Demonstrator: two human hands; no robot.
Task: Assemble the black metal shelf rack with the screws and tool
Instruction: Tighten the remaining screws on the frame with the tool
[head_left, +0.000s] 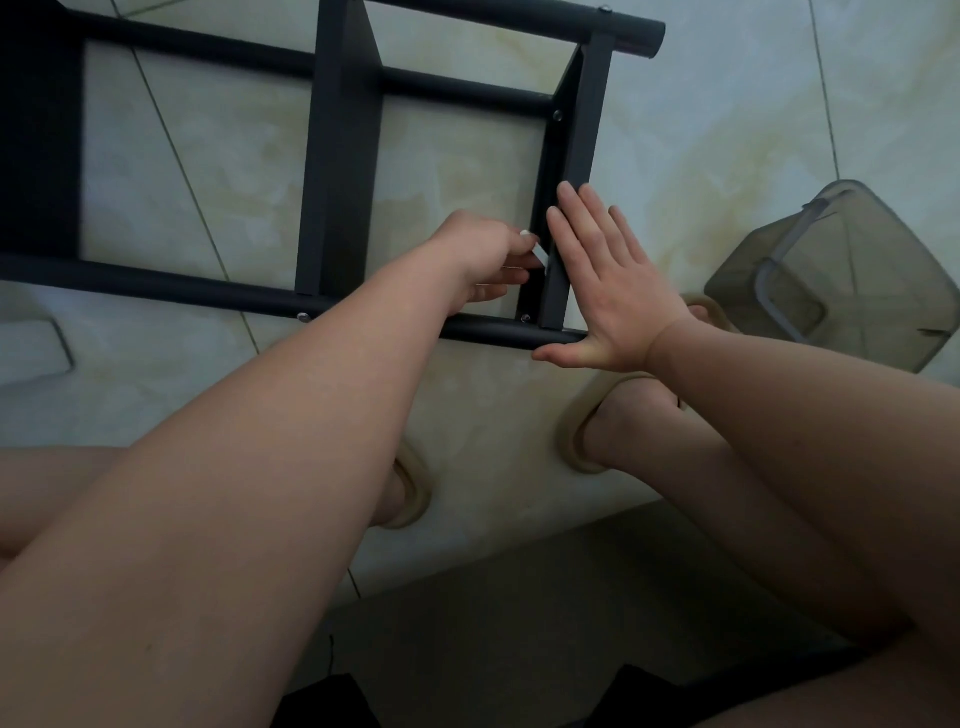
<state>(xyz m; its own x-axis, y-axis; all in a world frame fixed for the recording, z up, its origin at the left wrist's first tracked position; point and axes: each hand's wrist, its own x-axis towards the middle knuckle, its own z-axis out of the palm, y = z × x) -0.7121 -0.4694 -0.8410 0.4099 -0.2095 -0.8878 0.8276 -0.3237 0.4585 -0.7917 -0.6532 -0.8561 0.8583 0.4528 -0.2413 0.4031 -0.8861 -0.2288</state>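
Rack (340, 156) lies on the floor (727, 130). Your left hand (480, 254) pinches the tool (541, 258); your right hand (610, 291) presses the rack, fingers straight.

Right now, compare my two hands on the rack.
Left hand is curled, pinching a small pale tool; right hand lies flat with straight fingers. Left hand reaches inside the frame; right hand rests on the end bar. Both work at the same corner of the black rack.
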